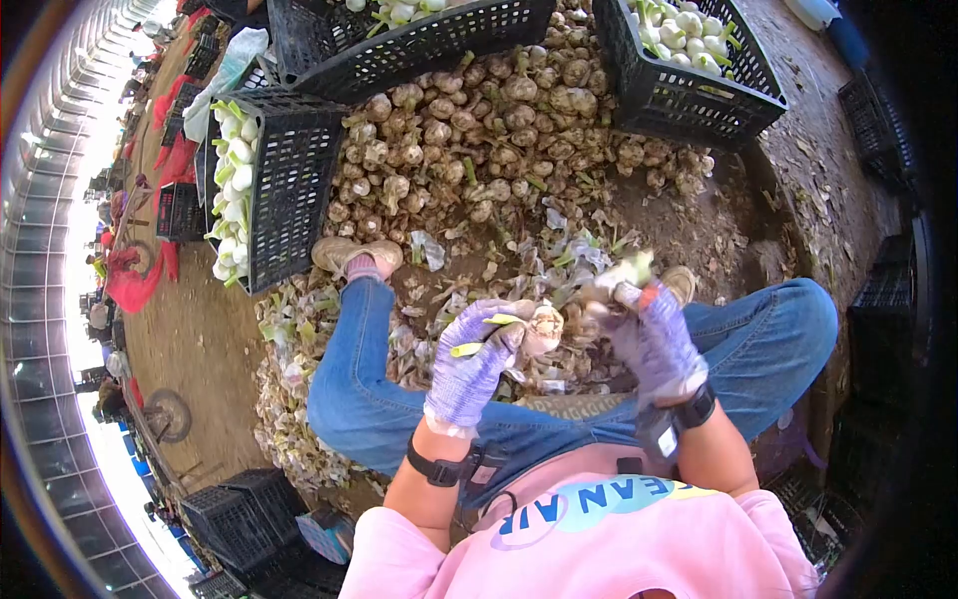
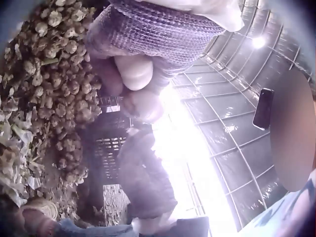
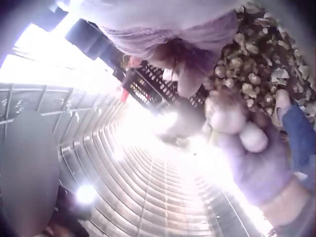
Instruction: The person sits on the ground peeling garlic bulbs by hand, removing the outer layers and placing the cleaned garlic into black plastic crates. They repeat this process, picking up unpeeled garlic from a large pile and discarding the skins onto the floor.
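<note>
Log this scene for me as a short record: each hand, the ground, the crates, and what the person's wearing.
Left hand: holds at least two white bulbs; green stalks poke out
Right hand: to the right of the left hand; blurred, contents unclear
Ground: brownish bulb pile ahead, pale peelings nearer
Crates: left crate, middle crate, right crate; all black, holding white bulbs
Clothing: pink shirt, blue jeans, purple gloves

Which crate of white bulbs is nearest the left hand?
The black crate on the left, beside a shoe; the middle crate and right crate are farther away.
</note>
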